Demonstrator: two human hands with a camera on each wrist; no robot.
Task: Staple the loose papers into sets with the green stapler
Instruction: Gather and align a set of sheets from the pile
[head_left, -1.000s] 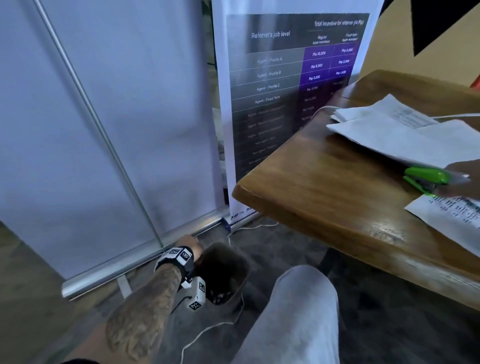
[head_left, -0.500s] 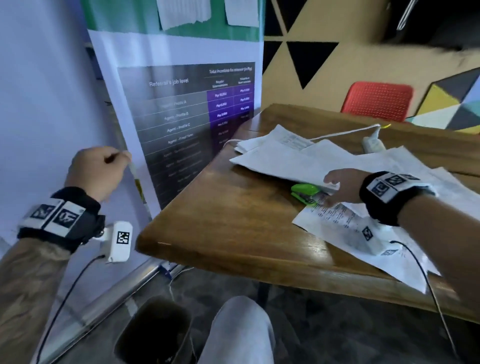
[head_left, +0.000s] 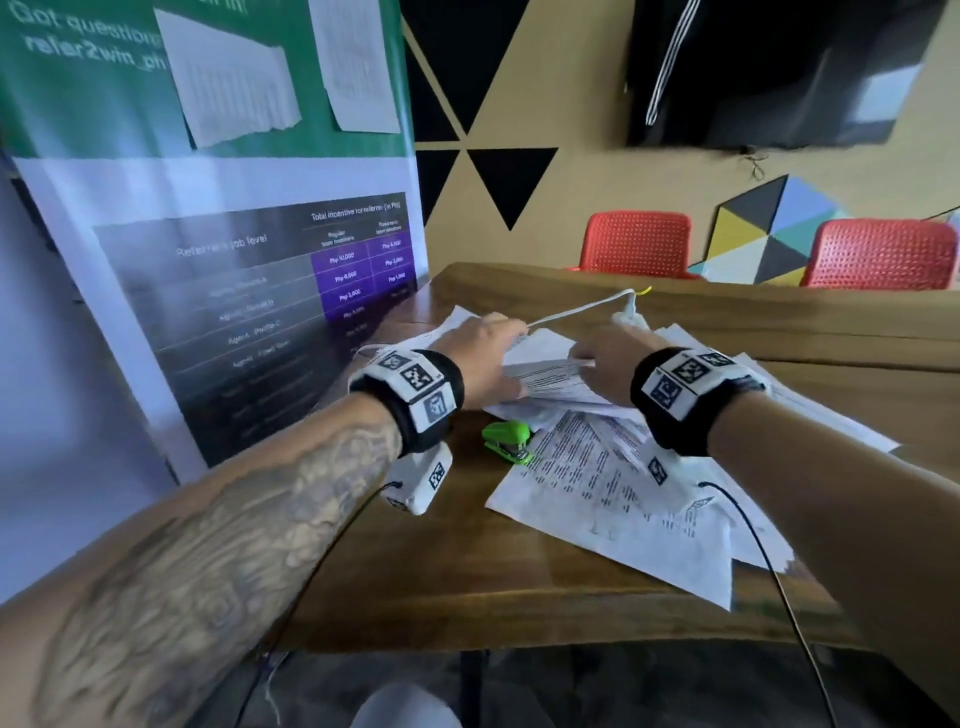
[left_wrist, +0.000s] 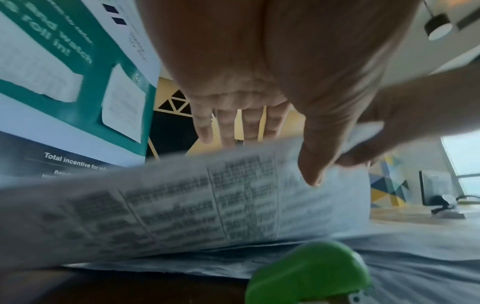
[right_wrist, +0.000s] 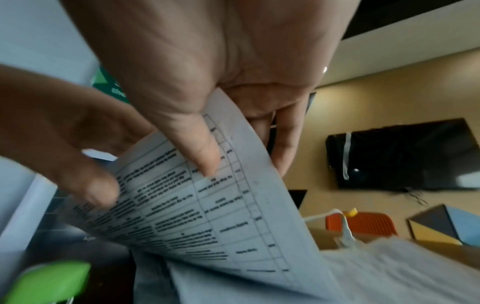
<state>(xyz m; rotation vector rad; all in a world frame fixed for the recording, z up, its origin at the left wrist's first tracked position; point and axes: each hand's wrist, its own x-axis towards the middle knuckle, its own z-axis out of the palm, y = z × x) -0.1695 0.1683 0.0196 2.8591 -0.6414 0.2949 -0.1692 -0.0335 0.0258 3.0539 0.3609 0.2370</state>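
Observation:
A small green stapler (head_left: 506, 441) lies on the wooden table (head_left: 467, 561), at the left edge of a spread of loose printed papers (head_left: 613, 499). Just beyond it, both hands meet over the pile. My left hand (head_left: 511, 358) pinches a printed sheet (left_wrist: 182, 216), thumb on its face and fingers behind. My right hand (head_left: 587, 358) pinches the same lifted sheet (right_wrist: 207, 216) at its other side, also thumb in front. The stapler (left_wrist: 309, 273) sits free below the left wrist, and the stapler (right_wrist: 46, 281) appears at the lower left under the right wrist.
A white cable with a plug (head_left: 582, 312) crosses the papers at the back. Two red chairs (head_left: 636, 241) (head_left: 883, 252) stand behind the table. A roll-up banner (head_left: 234, 291) stands close against the table's left side. The table's near edge runs below my forearms.
My left hand rose from the bin on the floor to the table and took hold of a sheet. My right hand left the stapler and grasped the same sheet. The view swung up.

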